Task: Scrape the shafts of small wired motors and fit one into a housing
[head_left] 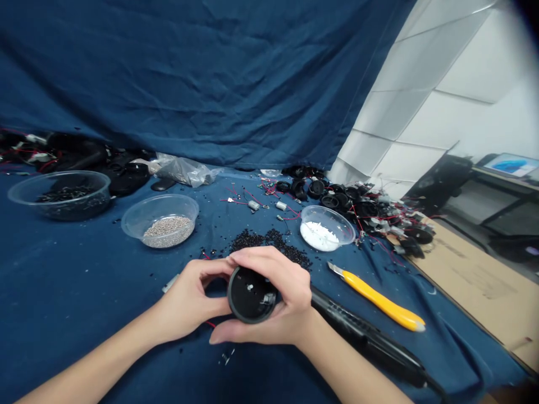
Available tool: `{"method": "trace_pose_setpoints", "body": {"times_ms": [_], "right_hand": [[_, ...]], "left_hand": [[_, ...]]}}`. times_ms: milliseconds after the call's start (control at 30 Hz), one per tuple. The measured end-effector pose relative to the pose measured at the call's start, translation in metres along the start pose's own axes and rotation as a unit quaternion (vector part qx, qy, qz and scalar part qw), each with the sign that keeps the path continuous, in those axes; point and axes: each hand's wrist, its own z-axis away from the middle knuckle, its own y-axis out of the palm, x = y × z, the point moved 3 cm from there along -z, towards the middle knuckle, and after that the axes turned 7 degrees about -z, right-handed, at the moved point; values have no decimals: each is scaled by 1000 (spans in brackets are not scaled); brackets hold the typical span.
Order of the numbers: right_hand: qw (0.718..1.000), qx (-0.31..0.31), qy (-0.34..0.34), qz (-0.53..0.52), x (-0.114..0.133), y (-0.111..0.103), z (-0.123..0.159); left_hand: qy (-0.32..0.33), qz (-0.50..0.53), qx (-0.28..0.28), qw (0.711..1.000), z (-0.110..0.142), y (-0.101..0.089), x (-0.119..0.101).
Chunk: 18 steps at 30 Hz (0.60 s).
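Between my two hands is a round black plastic housing [251, 296], its open face turned toward me, with a small pale peg near its middle. My right hand [280, 297] wraps around its right side and top. My left hand [196, 294] grips its left edge between thumb and fingers. Behind the hands lies a spread of tiny black screws or beads [269, 240]. Under my right wrist runs a black corded tool [366, 331], partly hidden. Right of it rests a yellow utility knife [379, 297], its blade pointing away to the left.
Clear plastic bowls hold dark pieces [67, 193], small metal parts [168, 229] and white pieces [320, 235]. Little motors [253, 205] with red wires lie farther back. Black housings and wires form a heap [357, 207] at right, beside a cardboard sheet [471, 275]. A blue curtain [189, 73] hangs behind.
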Motion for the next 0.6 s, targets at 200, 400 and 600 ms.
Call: {"method": "trace_pose_setpoints", "body": {"times_ms": [200,400,600], "right_hand": [[997,-10,-72,13,8,2,-1],[996,-13,-89,-8,11,2,-3],[994,-15,-105,-21,15,3,-5]], "left_hand": [[0,53,41,998,1,1,0],[2,99,86,991,1,2,-2],[-6,105,135,985,0,4,-12]]}}
